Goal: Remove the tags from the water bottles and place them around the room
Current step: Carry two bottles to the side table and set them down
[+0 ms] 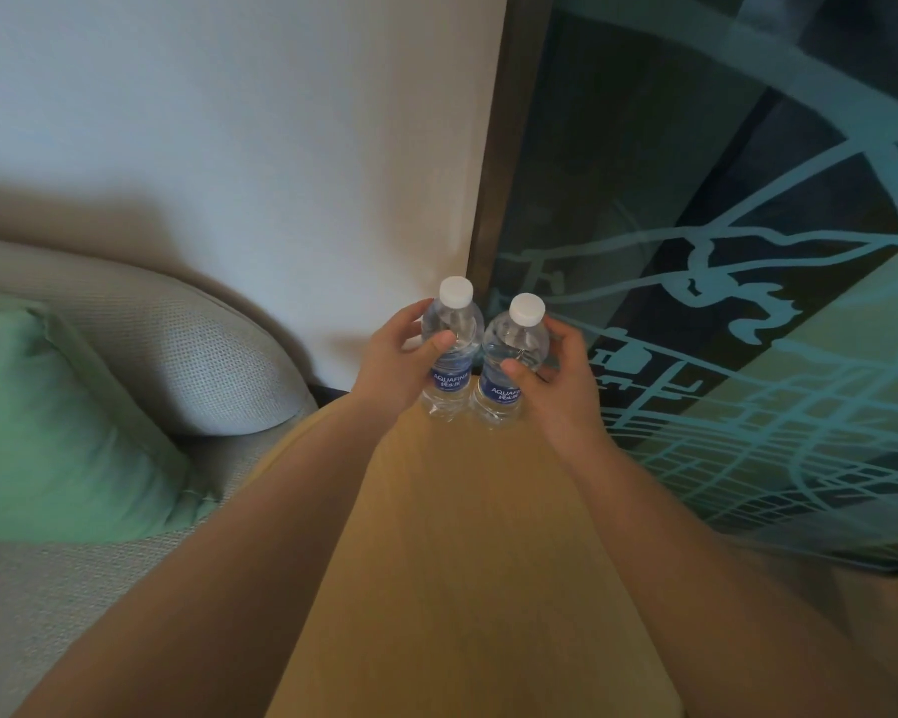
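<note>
Two small clear water bottles with white caps and blue labels stand upright side by side at the far end of a light wooden table (457,536). My left hand (397,362) grips the left bottle (452,349) around its upper body, thumb across the front. The right bottle (514,362) is held the same way by my right hand (558,375). The bottles nearly touch each other. No tag shows on either neck.
A grey sofa arm (177,349) and a green cushion (58,422) lie to the left of the table. A white wall (281,147) stands behind the bottles. On the right is a dark glass panel (721,251) with a pale teal line pattern.
</note>
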Demonstrator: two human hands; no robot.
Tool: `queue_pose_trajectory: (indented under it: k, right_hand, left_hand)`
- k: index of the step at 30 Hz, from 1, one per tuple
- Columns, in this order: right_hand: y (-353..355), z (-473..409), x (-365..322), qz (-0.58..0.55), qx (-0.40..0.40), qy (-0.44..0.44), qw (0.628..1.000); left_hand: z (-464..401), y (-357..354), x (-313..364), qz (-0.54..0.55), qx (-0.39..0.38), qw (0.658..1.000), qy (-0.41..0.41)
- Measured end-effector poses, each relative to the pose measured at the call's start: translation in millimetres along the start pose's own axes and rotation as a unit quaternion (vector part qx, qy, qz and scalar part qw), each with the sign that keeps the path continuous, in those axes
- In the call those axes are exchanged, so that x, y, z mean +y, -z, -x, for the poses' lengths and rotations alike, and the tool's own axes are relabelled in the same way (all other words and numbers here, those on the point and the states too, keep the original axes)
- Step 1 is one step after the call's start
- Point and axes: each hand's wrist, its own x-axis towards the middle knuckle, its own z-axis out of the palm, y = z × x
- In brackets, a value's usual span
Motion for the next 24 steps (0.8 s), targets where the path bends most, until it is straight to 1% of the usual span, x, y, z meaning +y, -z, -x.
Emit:
queue_pose_trajectory:
  k: [4, 7, 12, 17, 21, 24]
  right_hand:
    - [-1.9, -7.8, -7.9, 0.024, 0.004, -0.011, 1.0]
    - [-0.5, -10.4, -11.7, 0.038, -0.005, -0.019, 0.999]
    - [4.8, -0.4, -6.8, 0.025, -0.027, -0.02, 0.999]
    - [3.9, 1.9, -7.2, 0.012, -0.032, -0.02, 0.999]
    - [8.9, 5.0, -8.3, 0.059, -0.046, -0.021, 0.997]
    - [16.6, 9.0, -14.5, 0.082, -0.048, -0.039, 0.995]
  left_hand:
    - [8.4, 2.8, -5.5, 0.005, -0.021, 1.0, -0.017]
    - [11.6, 0.3, -9.2, 0.018, -0.014, 1.0, -0.013]
    - [8.6, -2.3, -12.1, -0.005, -0.008, 1.0, -0.016]
    - [10.7, -7.9, -16.5, -0.09, 0.007, 0.995, -0.034]
    - [11.5, -3.2, -11.5, -0.096, 0.018, 0.995, -0.005]
    - [18.3, -1.5, -2.1, -0.132, 0.043, 0.99, -0.013]
